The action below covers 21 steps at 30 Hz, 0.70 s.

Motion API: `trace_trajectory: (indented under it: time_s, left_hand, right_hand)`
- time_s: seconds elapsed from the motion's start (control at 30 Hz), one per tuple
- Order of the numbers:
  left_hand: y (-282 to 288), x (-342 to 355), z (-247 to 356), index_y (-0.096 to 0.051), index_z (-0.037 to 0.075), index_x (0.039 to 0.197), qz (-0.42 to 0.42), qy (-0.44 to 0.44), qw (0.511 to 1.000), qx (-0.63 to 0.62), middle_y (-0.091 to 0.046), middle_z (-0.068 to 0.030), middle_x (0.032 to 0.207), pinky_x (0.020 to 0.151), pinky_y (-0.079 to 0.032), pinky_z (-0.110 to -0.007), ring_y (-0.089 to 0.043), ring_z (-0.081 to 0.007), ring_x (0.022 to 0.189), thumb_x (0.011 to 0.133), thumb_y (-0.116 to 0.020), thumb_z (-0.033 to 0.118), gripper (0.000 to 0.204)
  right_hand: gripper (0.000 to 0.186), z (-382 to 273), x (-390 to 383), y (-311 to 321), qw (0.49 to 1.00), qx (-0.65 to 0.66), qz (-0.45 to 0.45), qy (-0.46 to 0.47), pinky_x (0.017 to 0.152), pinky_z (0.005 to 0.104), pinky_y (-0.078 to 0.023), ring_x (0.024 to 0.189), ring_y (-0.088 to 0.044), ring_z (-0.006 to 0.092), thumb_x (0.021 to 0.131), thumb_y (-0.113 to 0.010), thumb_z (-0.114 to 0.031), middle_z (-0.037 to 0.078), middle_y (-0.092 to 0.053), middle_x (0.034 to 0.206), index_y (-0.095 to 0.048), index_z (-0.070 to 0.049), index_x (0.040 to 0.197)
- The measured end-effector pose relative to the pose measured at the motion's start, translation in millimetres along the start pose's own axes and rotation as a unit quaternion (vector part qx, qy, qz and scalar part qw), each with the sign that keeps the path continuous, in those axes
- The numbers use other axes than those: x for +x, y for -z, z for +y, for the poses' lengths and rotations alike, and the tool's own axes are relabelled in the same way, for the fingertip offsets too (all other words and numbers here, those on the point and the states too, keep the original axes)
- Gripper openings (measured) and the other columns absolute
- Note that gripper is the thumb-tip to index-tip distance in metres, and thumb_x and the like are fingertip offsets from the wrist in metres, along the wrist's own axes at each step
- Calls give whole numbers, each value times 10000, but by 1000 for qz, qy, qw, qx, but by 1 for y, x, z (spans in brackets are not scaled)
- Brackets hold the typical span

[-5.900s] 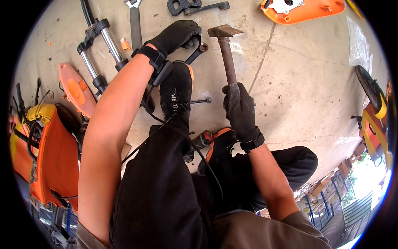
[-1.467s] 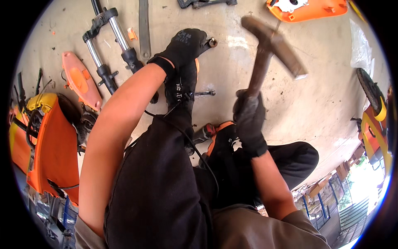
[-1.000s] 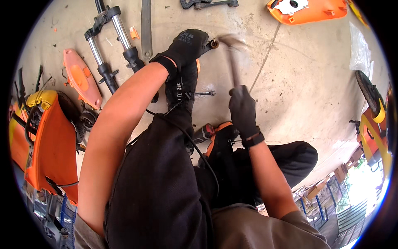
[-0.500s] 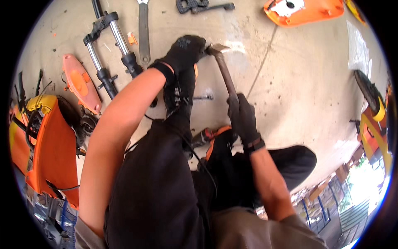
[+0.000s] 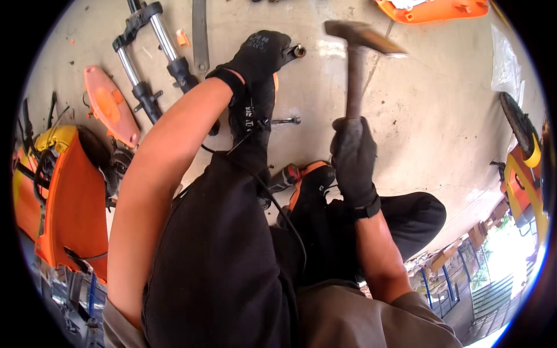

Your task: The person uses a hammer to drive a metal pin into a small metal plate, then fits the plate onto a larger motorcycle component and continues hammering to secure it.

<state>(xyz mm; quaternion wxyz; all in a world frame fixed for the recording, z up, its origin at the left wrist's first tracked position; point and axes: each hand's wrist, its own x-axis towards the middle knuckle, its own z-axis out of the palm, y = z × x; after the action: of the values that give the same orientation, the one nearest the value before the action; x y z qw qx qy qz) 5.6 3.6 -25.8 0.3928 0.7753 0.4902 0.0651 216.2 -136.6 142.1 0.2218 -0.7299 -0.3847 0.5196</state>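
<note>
My right hand [image 5: 354,156], in a black glove, is wrapped round the handle of a hammer [image 5: 355,75]. The hammer's head, slightly blurred, is raised to the right of my left hand and apart from it. Just beyond my left shoe, my gloved left hand [image 5: 258,57] is closed on a small dark metal part with a round, ring-like end [image 5: 299,51]. The rest of that part is hidden by the glove. A small spanner [image 5: 286,120] lies on the floor beside the shoe.
On the left lie a front fork [image 5: 168,46], a large spanner [image 5: 200,35], a pale orange panel [image 5: 110,104] and an orange scooter body [image 5: 75,203]. A red-and-black tool [image 5: 284,177] rests between my feet. An orange cover [image 5: 435,13] and a black tyre [image 5: 516,122] are to the right.
The hammer has swung up and right, away from the metal part, whose ring end now shows. My right hand moved with it. The left hand shifted slightly farther up in the view.
</note>
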Motion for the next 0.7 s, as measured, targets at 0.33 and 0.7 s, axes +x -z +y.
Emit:
trace_trajectory:
  time_s: [0.33,0.7]
  left_hand:
    - [-7,-1,-3,-630,61,776,65,-37,997,-19,-659,-189,785,711,-502,-500,-645,-416,794,822,-682,193,149]
    - [-10,-8,8,-643,51,819,24,10,1000,-4,-664,-203,819,734,-503,-507,-644,-427,814,824,-649,165,113]
  right_hand:
    - [229,23,6,0,994,-91,-7,59,512,382,-448,524,-586,239,1059,-505,-231,113,-548,599,-597,-33,991]
    - [256,31,22,-2,990,-134,10,54,504,372,-444,505,-553,181,1065,-504,-251,84,-543,585,-595,-26,983]
